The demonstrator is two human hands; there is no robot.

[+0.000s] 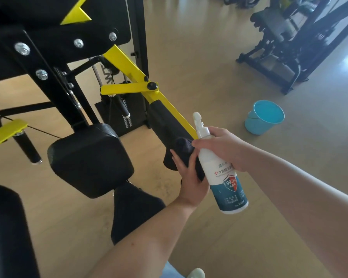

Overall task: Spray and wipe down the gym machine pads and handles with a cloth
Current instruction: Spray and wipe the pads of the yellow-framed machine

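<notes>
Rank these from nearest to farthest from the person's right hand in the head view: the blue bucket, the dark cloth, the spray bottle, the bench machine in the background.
1. spray bottle: held in the right hand itself.
2. dark cloth: just left, at the fingertips.
3. blue bucket: on the floor, beyond and to the right.
4. bench machine: far back, upper right.

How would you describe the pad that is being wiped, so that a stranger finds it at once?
Start at the black and yellow gym machine and follow its long yellow arm down to the right. The black arm pad runs along that arm, and the left hand grips a dark cloth at its lower end. Unlike the blocky square pad to its left, it is long and narrow.
</notes>
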